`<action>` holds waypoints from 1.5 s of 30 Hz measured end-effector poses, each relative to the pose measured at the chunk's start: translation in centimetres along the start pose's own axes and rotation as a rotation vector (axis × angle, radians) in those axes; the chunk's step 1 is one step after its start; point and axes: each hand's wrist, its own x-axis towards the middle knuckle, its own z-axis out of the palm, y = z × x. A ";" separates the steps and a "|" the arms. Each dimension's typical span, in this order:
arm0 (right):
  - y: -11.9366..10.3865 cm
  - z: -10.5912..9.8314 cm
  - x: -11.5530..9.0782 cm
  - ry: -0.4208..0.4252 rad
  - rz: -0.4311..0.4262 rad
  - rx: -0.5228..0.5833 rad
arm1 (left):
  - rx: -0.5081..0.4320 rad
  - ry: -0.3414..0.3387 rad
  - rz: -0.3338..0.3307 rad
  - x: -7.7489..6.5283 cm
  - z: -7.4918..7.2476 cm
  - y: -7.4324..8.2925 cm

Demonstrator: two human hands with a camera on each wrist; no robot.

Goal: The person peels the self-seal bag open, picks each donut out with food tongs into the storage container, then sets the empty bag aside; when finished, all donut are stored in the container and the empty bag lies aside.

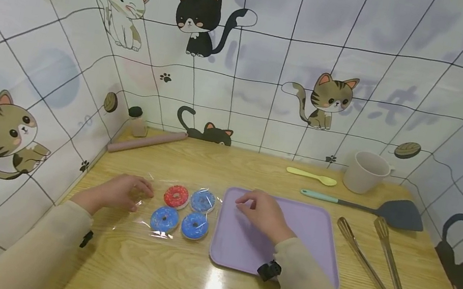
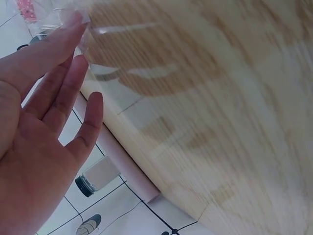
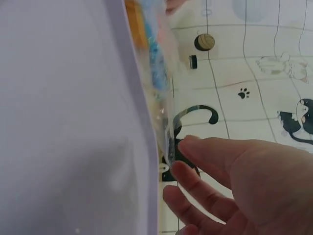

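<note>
On the wooden table lies a clear plastic bag with one red doughnut and three blue doughnuts in it, all with sprinkles. My left hand is at the bag's left end, thumb and fingers apart in the head view. From the left wrist, the thumb tip overlaps the clear film, while the other fingers are loosely spread. Over the left part of a lilac tray is my right hand. Its thumb and forefinger have a gap between them in the right wrist view, right by the bag's edge.
Tongs, a spatula, a yellow spoon and a pale mug lie or stand to the right of the tray. Back left are a rolling pin and a small dark-capped jar. Cat-patterned sheeting surrounds the table.
</note>
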 end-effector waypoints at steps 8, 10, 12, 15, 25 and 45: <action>-2.5 1.2 -0.5 -0.001 -0.198 0.050 | 0.026 0.011 0.047 -0.2 -0.3 0.5; -3.0 1.5 -0.7 -0.023 -0.211 0.021 | 0.033 0.010 0.062 -0.2 -0.5 1.0; -3.1 1.6 -1.0 -0.032 -0.206 -0.017 | 0.029 0.011 0.061 -0.3 -0.6 1.3; -3.0 1.7 -1.2 -0.033 -0.197 -0.071 | 0.018 0.029 0.038 -0.2 -0.6 1.6; -2.7 1.9 -1.7 -0.070 -0.164 -0.092 | -0.026 0.206 0.080 0.9 0.3 3.8; -1.9 3.0 -1.8 -0.087 -0.243 -0.114 | -0.087 0.228 0.104 2.8 2.2 4.5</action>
